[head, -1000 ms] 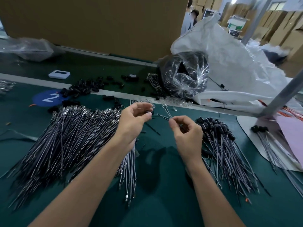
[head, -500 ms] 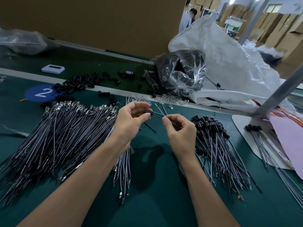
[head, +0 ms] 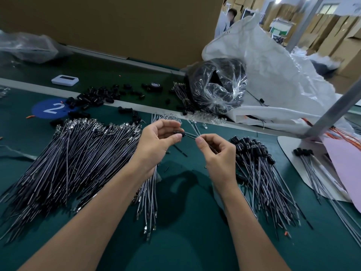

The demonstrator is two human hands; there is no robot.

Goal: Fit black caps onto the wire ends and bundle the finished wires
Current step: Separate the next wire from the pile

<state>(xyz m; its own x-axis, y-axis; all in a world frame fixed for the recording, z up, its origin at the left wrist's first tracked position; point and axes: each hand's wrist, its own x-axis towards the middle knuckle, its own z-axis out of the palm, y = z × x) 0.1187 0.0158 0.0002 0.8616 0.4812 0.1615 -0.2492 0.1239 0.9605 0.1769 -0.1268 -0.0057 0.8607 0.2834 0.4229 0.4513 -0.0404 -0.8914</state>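
My left hand [head: 156, 141] pinches a small black cap [head: 179, 133] between thumb and fingers, above the green table. My right hand [head: 218, 151] pinches a thin wire [head: 190, 135] whose end meets the cap. A small bunch of uncapped wires [head: 148, 194] hangs down from under my left hand. A big pile of uncapped wires [head: 64, 159] lies to the left. Capped wires [head: 261, 173] lie in a pile to the right. Loose black caps [head: 95, 98] are scattered at the back.
A clear bag of black parts [head: 217, 85] and a large white sack [head: 277, 75] stand at the back right. A grey metal post [head: 332, 112] slants at the right, over a white board [head: 289, 145] with more capped wires [head: 308, 163]. A white device [head: 65, 80] lies back left.
My hands have come closer together, and the wire end in my right hand now meets the cap in my left. The view has shifted slightly.
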